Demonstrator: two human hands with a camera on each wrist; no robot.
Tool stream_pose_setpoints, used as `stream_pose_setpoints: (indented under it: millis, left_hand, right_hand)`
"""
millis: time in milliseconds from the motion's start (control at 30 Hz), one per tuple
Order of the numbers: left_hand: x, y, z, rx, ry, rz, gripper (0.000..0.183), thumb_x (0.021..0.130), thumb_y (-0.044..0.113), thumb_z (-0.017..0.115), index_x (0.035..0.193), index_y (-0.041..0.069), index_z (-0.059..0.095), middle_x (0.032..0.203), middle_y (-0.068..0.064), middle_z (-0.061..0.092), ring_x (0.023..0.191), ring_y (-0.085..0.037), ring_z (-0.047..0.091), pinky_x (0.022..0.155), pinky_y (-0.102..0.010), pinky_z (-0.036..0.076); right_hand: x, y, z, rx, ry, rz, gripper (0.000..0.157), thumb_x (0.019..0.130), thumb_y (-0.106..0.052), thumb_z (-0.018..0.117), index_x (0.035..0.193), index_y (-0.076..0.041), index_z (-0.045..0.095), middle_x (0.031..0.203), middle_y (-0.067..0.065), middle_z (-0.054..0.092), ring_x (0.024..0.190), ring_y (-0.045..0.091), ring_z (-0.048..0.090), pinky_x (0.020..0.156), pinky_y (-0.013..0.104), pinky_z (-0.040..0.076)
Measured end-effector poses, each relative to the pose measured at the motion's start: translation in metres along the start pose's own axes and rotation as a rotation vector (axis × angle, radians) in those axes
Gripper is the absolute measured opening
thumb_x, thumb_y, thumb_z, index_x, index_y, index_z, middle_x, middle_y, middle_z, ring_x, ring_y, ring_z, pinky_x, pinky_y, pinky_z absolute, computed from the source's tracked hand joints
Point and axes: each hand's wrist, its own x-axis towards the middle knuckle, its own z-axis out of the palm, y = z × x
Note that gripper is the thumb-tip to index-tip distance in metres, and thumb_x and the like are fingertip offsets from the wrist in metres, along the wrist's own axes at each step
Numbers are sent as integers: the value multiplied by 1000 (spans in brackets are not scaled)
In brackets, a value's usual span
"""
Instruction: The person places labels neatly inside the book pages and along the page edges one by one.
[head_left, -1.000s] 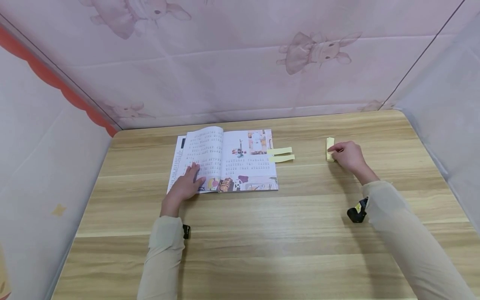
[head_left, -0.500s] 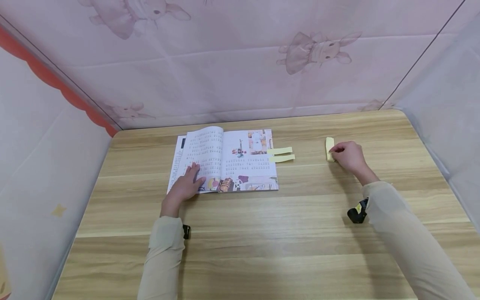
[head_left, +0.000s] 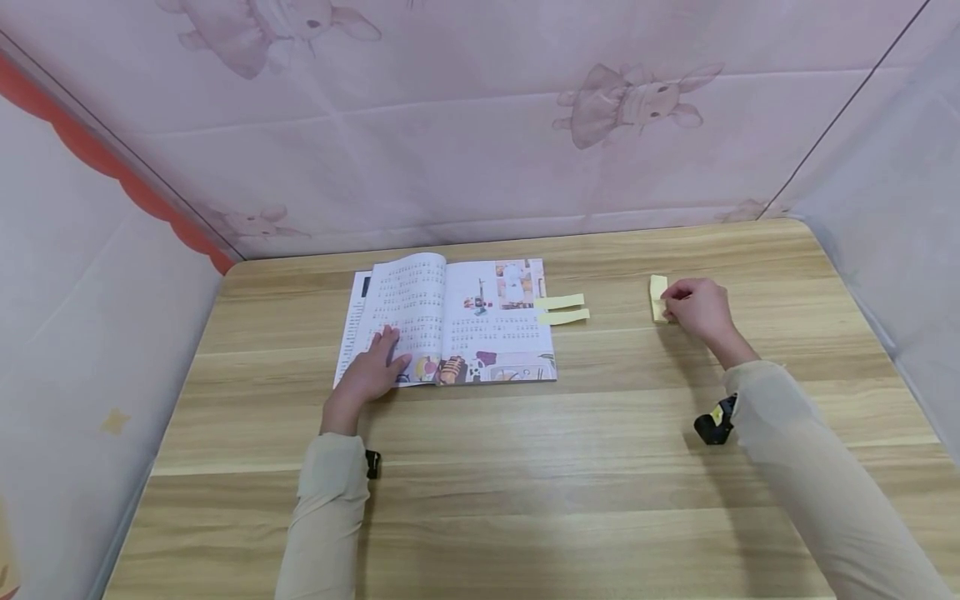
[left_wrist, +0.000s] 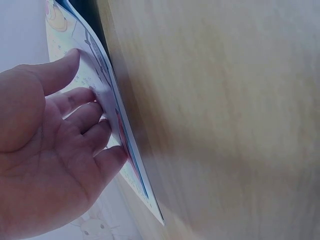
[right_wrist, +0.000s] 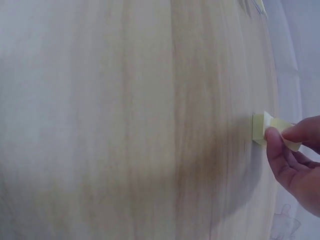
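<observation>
Fingers of right hand [head_left: 699, 308] pinch sheet [right_wrist: 280, 125] of rectangular yellow paper pad [head_left: 657, 292]; left hand [head_left: 369, 370], thumb spread, touches open white-paper book [head_left: 495, 335].

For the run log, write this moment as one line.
left hand: rests on open book | right hand: pinches yellow slip at pad | two yellow strips: jut from book's right edge
</observation>
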Motion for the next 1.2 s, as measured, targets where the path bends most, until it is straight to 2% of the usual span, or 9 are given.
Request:
stream_pose_setpoints:
  millis: [167, 333, 467, 667, 933, 1200]
  left_hand:
    - [0, 0, 0, 5, -1, 0, 60, 99, 32, 36, 146, 5, 11, 152, -13, 0, 137, -31, 0, 109, -49, 8]
    - [-1, 1, 0, 6, -2, -2, 60, 99, 32, 35, 147, 6, 11, 152, -12, -1, 138, -31, -1, 109, -48, 8]
    - [-2, 2, -1, 7, -4, 0, 60, 99, 32, 35, 146, 5, 11, 152, -13, -1, 137, -31, -1, 109, -49, 8]
    - [-1, 1, -1, 6, -4, 3, 60, 99, 32, 36, 146, 5, 12, 151, -13, 0, 137, -31, 0, 109, -48, 8]
    - [0, 1, -1, 20, -4, 2, 59, 99, 31, 36, 146, 4, 12, 151, -15, 1, 137, -32, 1, 109, -50, 11]
    - [-1, 1, -2, 19, -9, 3, 60, 99, 31, 35, 146, 4, 11, 151, -15, 0, 137, -33, 1, 109, -50, 10]
  right_hand:
    - [0, 1, 0, 16, 6, -4, 14, 84, 5, 53, 88, 12, 63, 73, 18, 64, 55, 8, 59, 47, 13, 46]
    - [0, 3, 1, 1, 10, -28, 11, 84, 4, 55, 86, 10, 64, 72, 17, 65, 56, 7, 58, 48, 13, 44]
    - [0, 2, 1, -46, 9, -47, 10, 82, -2, 60, 82, 7, 65, 66, 9, 64, 55, 7, 54, 49, 17, 42]
    - [-1, 2, -1, -76, -18, -25, 19, 84, -15, 64, 80, 3, 64, 61, 0, 61, 56, 11, 51, 51, 24, 39]
    - [0, 2, -2, -59, -35, -4, 13, 84, -8, 62, 82, 5, 62, 66, 6, 63, 57, 12, 52, 50, 23, 41]
    - [-1, 1, -2, -66, -31, 11, 15, 78, -2, 63, 90, 7, 61, 85, 20, 63, 70, 20, 54, 62, 28, 42]
